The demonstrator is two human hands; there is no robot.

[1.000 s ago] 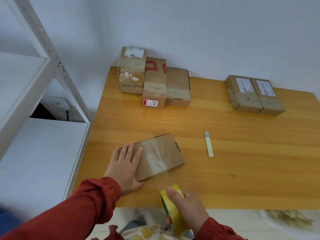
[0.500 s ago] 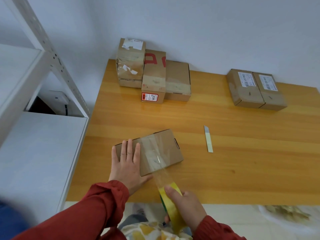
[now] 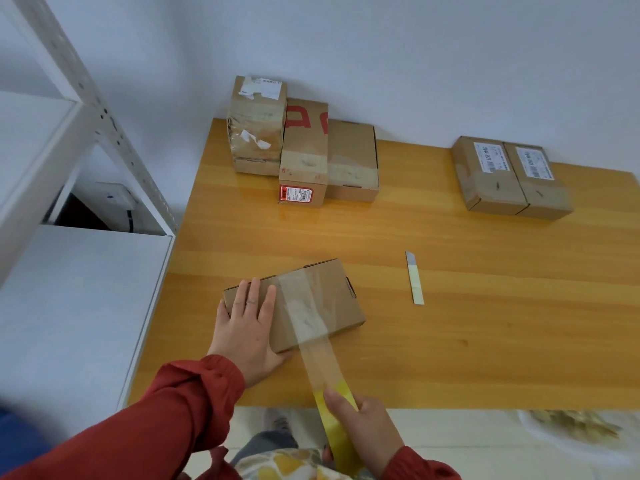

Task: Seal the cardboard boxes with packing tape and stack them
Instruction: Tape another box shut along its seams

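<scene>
Left hand point(image 3: 246, 332) lying flat, pinning the small brown cardboard box point(image 3: 311, 303). Right hand point(image 3: 360, 427) gripping the yellow-cored tape roll point(image 3: 337, 424). Box is looking light and slidey; hold its near corner.

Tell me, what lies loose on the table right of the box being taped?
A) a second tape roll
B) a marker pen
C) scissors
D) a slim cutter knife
D: a slim cutter knife, metal tip bare, lies on the table right of the box.

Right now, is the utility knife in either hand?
No, the knife lies alone on the table, right of the box being taped.
</scene>
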